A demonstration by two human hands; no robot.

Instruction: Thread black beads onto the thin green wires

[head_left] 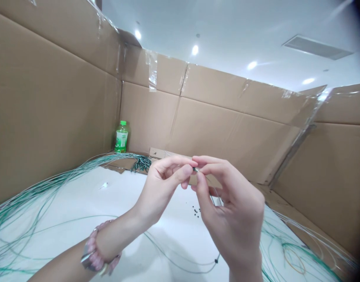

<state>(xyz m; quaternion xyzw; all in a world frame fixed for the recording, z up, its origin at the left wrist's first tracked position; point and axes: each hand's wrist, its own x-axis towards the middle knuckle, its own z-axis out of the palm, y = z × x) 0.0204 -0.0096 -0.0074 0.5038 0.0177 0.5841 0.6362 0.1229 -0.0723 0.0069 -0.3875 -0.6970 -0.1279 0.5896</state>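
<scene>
My left hand [162, 182], with a pink beaded bracelet [94, 246] on its wrist, is raised over the white table. Its thumb and forefinger pinch a tiny dark bead-like piece [194, 169]. Close against it, my right hand [234, 207] has its thumb and forefinger closed on a thin cord [198, 171] at the same spot. Whether the cord passes through the piece is too small to tell. Several loose black bits [195, 212] lie on the table behind the hands. A green cord [180, 264] with a dark knot-like piece [216, 260] curves below them.
A large bundle of green cords [41, 188] sweeps along the left, its dark tangled ends [141, 163] at the back. More green cords [303, 254] lie at the right. A green-capped bottle [121, 137] stands in the corner. Taped cardboard walls [227, 121] surround the table [127, 199].
</scene>
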